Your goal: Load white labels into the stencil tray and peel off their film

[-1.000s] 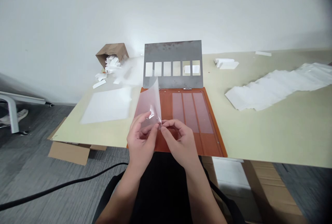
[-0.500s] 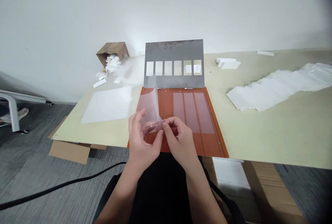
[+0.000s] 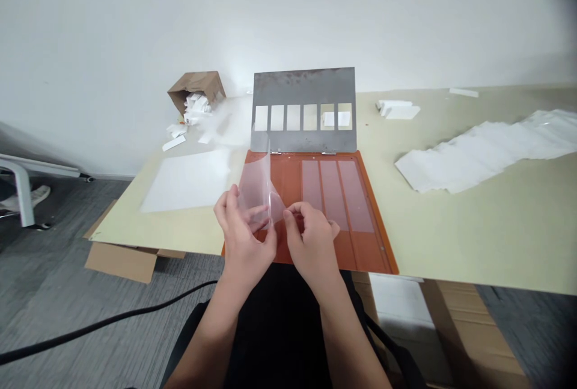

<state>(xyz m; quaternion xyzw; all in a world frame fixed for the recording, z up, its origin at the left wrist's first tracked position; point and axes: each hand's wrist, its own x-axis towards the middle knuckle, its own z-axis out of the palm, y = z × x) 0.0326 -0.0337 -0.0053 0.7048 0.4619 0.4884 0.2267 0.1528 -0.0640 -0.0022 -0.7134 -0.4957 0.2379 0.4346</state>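
Observation:
Both of my hands hold a clear plastic film just above the near left part of an orange tray. My left hand pinches the film's lower left side with thumb and fingers. My right hand pinches its lower right corner. The film curls upward between them. Three pale translucent strips lie side by side in the tray's right half. A grey metal lid with a row of several rectangular windows stands upright, hinged at the tray's far edge.
A white sheet lies left of the tray on the beige table. A tipped cardboard box spills white scraps at the back left. Overlapping white sheets stretch along the right. Small white pieces lie behind. A black cable crosses the floor.
My hands with the film have risen slightly and shifted toward the tray. The film now stands lower and more curled, and my left fingers have moved up its left edge.

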